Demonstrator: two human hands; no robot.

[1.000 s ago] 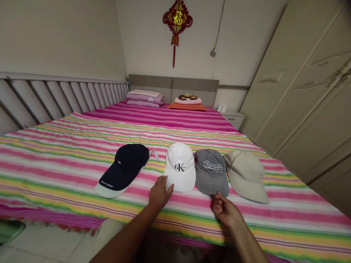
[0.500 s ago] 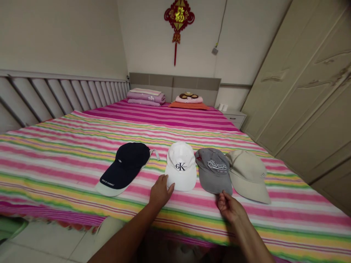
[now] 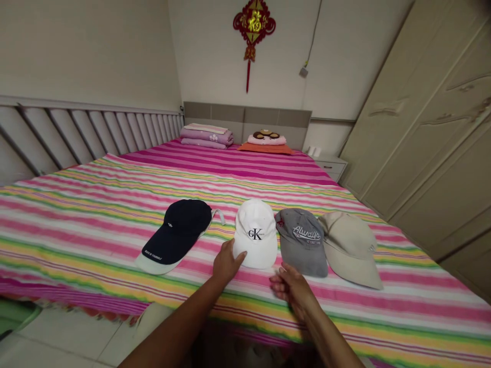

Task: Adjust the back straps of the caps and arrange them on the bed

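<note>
A white cap [image 3: 255, 220] with a black "CK" mark lies on the striped bedspread. My left hand [image 3: 229, 261] grips the left edge of its brim, thumb on top. Just below the brim's right corner is my right hand [image 3: 290, 287], fingers loosely bent and apart, holding nothing. To the right sits a grey cap [image 3: 303, 255] with "Always" lettering, and a beige cap [image 3: 351, 250] touches its right side. Off to the left, a dark navy cap [image 3: 184, 227] with a pale brim edge points down and left, its light strap sticking out behind.
The bed's striped cover [image 3: 95, 220] reaches the near edge, with a tiled floor [image 3: 72, 332] at lower left. Folded purple bedding [image 3: 207, 137] and an orange pillow [image 3: 264, 148] lie by the headboard [image 3: 276, 120]. A wardrobe [image 3: 418, 133] stands on the right.
My right hand has let go of the grey cap's brim and moved left toward the white cap. My left hand stays on the white cap's brim.
</note>
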